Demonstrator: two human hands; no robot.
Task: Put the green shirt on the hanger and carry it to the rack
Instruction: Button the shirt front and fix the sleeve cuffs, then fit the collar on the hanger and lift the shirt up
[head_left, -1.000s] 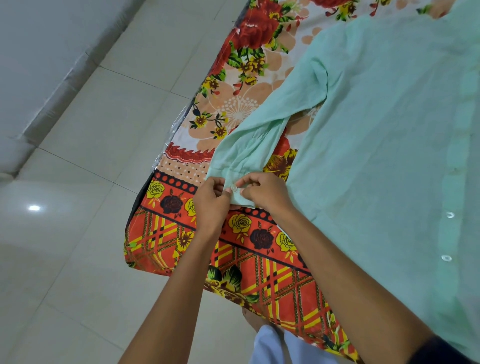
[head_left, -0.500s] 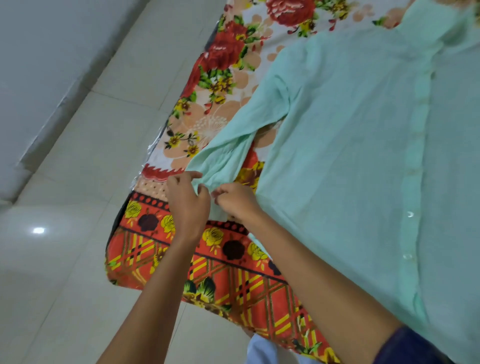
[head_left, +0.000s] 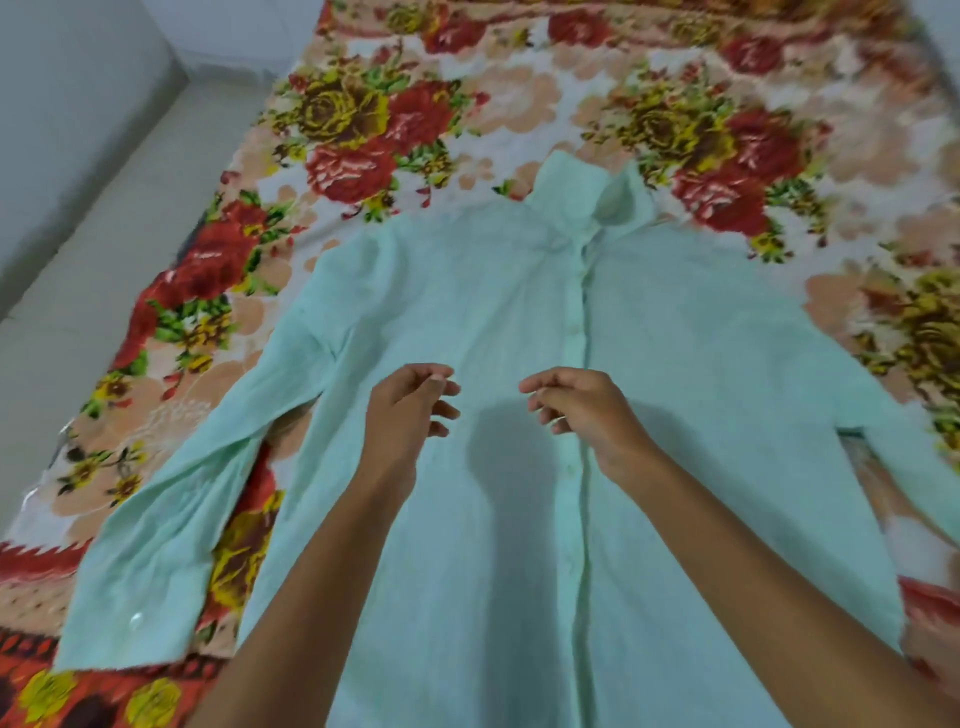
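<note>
A pale green button-up shirt (head_left: 519, 322) lies flat and face up on a floral bedsheet, collar (head_left: 597, 202) at the far end and button placket running down its middle. Its left sleeve (head_left: 171, 519) stretches toward the near left, with the cuff lying flat. My left hand (head_left: 405, 410) and my right hand (head_left: 582, 410) hover above the shirt's chest, fingers loosely curled, holding nothing. No hanger or rack shows in the head view.
The floral bedsheet (head_left: 363, 119) in red, yellow and peach covers the bed. Pale floor tiles (head_left: 104, 218) and a grey wall (head_left: 62, 78) lie to the left of the bed.
Both hands let go of the left sleeve cuff and moved right to above the shirt's chest. The view swung from the bed's left edge to the whole shirt.
</note>
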